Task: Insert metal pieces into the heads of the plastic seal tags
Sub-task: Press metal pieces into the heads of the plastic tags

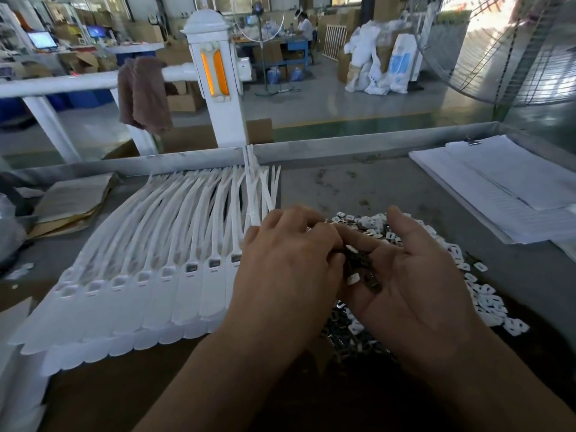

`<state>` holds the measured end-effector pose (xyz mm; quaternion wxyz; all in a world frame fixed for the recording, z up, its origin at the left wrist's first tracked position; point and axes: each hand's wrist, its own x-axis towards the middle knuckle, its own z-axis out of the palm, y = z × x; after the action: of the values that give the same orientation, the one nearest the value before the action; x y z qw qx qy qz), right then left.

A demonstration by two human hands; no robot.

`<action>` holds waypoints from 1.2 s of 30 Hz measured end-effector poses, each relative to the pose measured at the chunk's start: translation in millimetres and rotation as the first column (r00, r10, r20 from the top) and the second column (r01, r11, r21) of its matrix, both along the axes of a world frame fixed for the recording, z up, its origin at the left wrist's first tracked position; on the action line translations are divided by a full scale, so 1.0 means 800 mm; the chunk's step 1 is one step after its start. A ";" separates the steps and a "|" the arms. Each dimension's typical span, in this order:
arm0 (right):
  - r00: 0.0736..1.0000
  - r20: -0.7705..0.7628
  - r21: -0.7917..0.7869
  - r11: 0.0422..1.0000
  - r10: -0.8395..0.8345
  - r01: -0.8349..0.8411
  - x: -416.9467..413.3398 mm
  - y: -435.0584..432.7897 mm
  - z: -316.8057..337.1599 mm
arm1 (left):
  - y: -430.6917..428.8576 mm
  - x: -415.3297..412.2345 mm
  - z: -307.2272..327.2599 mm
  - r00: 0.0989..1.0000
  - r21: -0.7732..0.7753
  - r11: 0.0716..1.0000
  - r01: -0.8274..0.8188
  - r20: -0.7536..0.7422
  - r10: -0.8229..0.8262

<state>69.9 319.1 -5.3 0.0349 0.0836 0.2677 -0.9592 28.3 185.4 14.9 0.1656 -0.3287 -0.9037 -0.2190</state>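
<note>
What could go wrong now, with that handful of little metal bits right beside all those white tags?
1. The metal pieces lie loose in the open, cupped right hand. While the left hand picks among them, some may spill into the mixed pile on the table below.
2. The seal tags overlap closely, so a brush from the left arm might push the row out of line.

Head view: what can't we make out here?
All head view.
Left hand: fingertips hidden under its own knuckles; pinch unclear.
Metal pieces in the right hand: small, dark; count unreadable.
Tags, far left: blurred; filled heads unclear.
Papers: cut by right edge; print too small.
</note>
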 end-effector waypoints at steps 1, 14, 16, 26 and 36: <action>1.000 0.001 0.006 1.000 0.007 -0.007 0.000 0.000 -0.001 | 0.001 -0.001 0.000 1.000 -0.001 1.000 -0.003 -0.006 0.003; 0.996 -0.042 -0.015 0.996 0.085 -0.085 0.002 -0.004 -0.003 | -0.004 -0.001 0.004 1.000 -0.043 0.999 -0.007 -0.008 0.007; 0.995 -0.035 -0.003 0.996 0.091 -0.091 0.002 -0.005 -0.003 | -0.005 -0.002 0.006 1.000 -0.031 1.000 -0.002 0.002 0.002; 0.998 0.026 0.344 0.937 0.059 -0.064 0.006 -0.008 0.002 | -0.009 0.002 0.008 0.971 0.256 0.967 -0.011 0.235 -0.052; 0.999 -0.005 0.535 0.844 0.047 -0.037 0.011 -0.008 0.003 | -0.017 0.011 0.006 0.993 0.253 0.967 0.026 0.105 -0.054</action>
<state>79.1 312.4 -3.1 0.0288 0.0754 0.5261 -0.8466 37.1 171.4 19.5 0.1509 -0.3106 -0.8696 -0.3528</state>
